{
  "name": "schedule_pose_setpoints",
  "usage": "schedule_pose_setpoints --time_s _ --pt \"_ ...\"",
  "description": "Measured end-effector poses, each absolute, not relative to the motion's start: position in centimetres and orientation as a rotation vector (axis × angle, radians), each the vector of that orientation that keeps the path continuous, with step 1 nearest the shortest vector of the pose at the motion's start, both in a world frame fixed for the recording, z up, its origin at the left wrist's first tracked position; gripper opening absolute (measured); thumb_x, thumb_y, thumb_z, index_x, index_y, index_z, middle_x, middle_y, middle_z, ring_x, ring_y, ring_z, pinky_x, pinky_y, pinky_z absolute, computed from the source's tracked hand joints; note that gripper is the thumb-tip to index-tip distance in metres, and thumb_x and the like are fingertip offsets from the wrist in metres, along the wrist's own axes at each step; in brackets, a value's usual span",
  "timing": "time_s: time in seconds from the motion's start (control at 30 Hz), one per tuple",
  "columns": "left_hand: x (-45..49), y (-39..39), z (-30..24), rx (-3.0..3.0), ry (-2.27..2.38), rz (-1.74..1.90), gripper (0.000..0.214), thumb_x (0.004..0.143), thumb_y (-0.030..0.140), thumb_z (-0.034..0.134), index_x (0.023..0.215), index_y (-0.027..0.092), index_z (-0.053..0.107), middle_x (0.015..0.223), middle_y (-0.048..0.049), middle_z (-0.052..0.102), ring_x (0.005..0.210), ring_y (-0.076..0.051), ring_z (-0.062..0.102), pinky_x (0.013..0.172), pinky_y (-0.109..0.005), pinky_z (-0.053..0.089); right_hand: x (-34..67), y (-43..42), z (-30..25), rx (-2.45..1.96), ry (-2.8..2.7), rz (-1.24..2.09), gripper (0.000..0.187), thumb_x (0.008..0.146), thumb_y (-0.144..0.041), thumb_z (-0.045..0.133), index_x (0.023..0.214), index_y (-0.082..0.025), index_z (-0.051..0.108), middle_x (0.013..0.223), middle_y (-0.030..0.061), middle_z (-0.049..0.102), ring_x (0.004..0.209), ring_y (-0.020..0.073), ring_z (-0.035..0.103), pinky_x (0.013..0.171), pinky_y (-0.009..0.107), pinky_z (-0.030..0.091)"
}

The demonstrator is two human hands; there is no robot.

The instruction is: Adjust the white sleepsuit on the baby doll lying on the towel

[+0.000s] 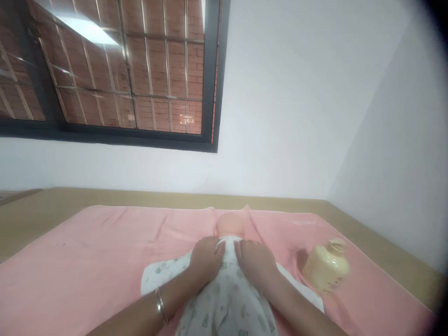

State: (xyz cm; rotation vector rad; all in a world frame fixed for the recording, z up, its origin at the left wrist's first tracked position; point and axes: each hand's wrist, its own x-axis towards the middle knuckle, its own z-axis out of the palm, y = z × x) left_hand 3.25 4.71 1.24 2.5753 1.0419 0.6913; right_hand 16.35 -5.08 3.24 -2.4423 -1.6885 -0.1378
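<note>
A doll with a smooth round head lies on a pink blanket, its head toward the wall. White baby clothes with a small green print cover its body, and the sleeves spread out to both sides. My left hand grips the cloth at the left shoulder, thumb on top near the collar. On the opposite shoulder my right hand holds the clothes in the same way. The fingers of both hands are partly hidden. A silver bracelet circles my left wrist.
On the blanket to the right stands a cream-yellow bottle-like container, close to the right sleeve. The blanket covers a tan surface that meets a white wall. A dark-framed window with metal bars is at upper left.
</note>
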Motion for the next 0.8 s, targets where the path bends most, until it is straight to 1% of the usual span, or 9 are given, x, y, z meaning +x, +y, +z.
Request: schedule_pose_setpoints --time_s 0.1,0.23,0.3,0.43,0.5,0.57,0.67,0.73,0.8 --pt "3.2 4.6 1.4 2.588 1.147 0.552 0.047 0.091 0.042 0.026 0.072 0.018 0.061 0.074 -0.0087 0.064 0.072 -0.021 0.058 0.070 -0.033 0.038 15.9 -5.3 3.2 -2.343 -1.778 -0.253 0.041 0.093 -0.029 0.026 0.083 -0.016 0.064 0.081 0.0120 0.065 0.074 0.0211 0.060 0.064 0.030 0.037" --pt "3.4 4.2 1.1 2.795 0.895 0.791 0.040 0.091 0.031 0.026 0.074 0.018 0.059 0.079 -0.0087 0.062 0.081 -0.021 0.055 0.080 -0.035 0.037 17.2 -5.0 3.7 -2.335 -1.766 0.082 0.055 0.096 -0.033 0.015 0.078 -0.016 0.064 0.078 0.0097 0.066 0.069 0.0173 0.060 0.058 0.026 0.036" --pt "3.4 4.2 1.0 2.737 0.897 0.825 0.038 0.091 0.031 0.027 0.076 0.017 0.059 0.082 -0.0089 0.062 0.082 -0.021 0.054 0.078 -0.034 0.038 17.2 -5.0 3.9 -2.351 -1.784 0.133 0.053 0.096 -0.031 0.016 0.079 -0.015 0.064 0.078 0.0099 0.066 0.069 0.0179 0.060 0.059 0.026 0.036" --pt "3.2 4.6 1.3 2.530 1.028 0.600 0.046 0.091 0.041 0.024 0.072 0.018 0.059 0.076 -0.0081 0.062 0.072 -0.021 0.055 0.067 -0.032 0.038 15.3 -5.6 4.1 -2.300 -1.889 -0.166 0.029 0.089 -0.020 0.035 0.083 -0.014 0.063 0.082 0.0116 0.064 0.078 0.0209 0.059 0.067 0.028 0.037" --pt "3.3 4.6 1.4 2.525 1.017 0.569 0.047 0.091 0.042 0.023 0.071 0.018 0.058 0.074 -0.0073 0.061 0.071 -0.021 0.055 0.066 -0.031 0.038 14.7 -5.8 3.9 -2.280 -1.898 -0.244 0.027 0.089 -0.019 0.036 0.083 -0.015 0.063 0.081 0.0108 0.064 0.076 0.0199 0.059 0.066 0.028 0.037" --pt "3.4 4.4 1.3 2.565 1.008 0.650 0.043 0.091 0.038 0.023 0.073 0.018 0.057 0.077 -0.0076 0.061 0.076 -0.021 0.054 0.070 -0.032 0.039 15.0 -5.7 3.8 -2.328 -1.865 -0.201 0.032 0.091 -0.023 0.033 0.082 -0.015 0.063 0.078 0.0107 0.064 0.071 0.0199 0.059 0.062 0.028 0.036" --pt "3.6 4.1 1.1 2.586 0.953 0.748 0.035 0.089 0.029 0.026 0.082 0.018 0.059 0.087 -0.0086 0.062 0.087 -0.021 0.054 0.080 -0.033 0.038 16.6 -5.1 3.5 -2.330 -1.825 0.002 0.047 0.095 -0.033 0.023 0.080 -0.015 0.064 0.077 0.0103 0.065 0.070 0.0192 0.059 0.059 0.027 0.034" --pt "3.6 4.1 1.3 2.536 0.978 0.696 0.035 0.088 0.031 0.028 0.083 0.018 0.060 0.088 -0.0087 0.063 0.088 -0.022 0.055 0.080 -0.033 0.039 17.8 -4.6 3.3 -2.277 -1.749 0.205 0.054 0.095 -0.041 0.020 0.080 -0.015 0.065 0.079 0.0098 0.066 0.070 0.0179 0.059 0.058 0.026 0.033" --pt "3.6 4.3 1.8 2.471 1.035 0.587 0.041 0.089 0.040 0.028 0.080 0.018 0.061 0.085 -0.0083 0.064 0.082 -0.022 0.057 0.073 -0.032 0.040 18.6 -4.2 3.0 -2.241 -1.639 0.366 0.058 0.093 -0.050 0.021 0.081 -0.014 0.066 0.080 0.0096 0.067 0.069 0.0168 0.058 0.057 0.025 0.032"
